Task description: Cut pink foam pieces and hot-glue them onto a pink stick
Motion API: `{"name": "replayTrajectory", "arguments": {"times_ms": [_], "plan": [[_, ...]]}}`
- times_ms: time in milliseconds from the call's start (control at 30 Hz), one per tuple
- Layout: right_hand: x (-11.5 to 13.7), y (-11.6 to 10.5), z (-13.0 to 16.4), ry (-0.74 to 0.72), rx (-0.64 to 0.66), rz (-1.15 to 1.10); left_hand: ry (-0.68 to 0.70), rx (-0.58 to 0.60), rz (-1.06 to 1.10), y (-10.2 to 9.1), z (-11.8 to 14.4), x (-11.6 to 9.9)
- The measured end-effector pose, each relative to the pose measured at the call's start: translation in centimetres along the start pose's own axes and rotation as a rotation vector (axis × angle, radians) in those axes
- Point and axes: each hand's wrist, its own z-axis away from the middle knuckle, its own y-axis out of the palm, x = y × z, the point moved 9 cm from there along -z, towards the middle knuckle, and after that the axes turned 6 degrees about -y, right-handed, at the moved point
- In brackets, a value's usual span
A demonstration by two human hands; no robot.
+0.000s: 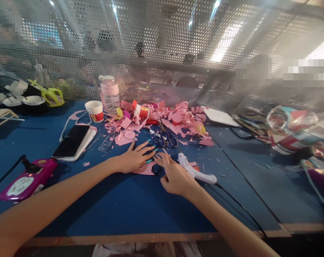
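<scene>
My left hand (135,157) lies palm down on the blue table with its fingers spread, over the edge of a piece of pink paper (144,169). My right hand (176,175) is just beside it, fingers stretched toward the left fingertips and thumb apart; I see nothing held in it. Between the hands sits a small dark rounded object (156,170), too dark to name. Blue-handled scissors (165,140) lie beyond my fingers. A white hot glue gun (198,171) rests right of my right hand, its cord running toward the table's front edge.
Pink paper scraps (178,117) heap at the back, near a tipped paper cup (141,111), an upright cup (94,111) and a bottle (110,94). A phone (72,141) and a magenta power strip (28,182) lie left. Plastic containers (293,132) stand right. A perforated screen (151,64) rises behind.
</scene>
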Motion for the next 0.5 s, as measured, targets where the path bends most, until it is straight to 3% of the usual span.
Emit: {"name": "replayTrajectory", "arguments": {"times_ms": [500], "plan": [[0.19, 0.46, 0.18, -0.086, -0.039, 0.06, 0.027, -0.032, 0.001, 0.05, 0.12, -0.16]]}}
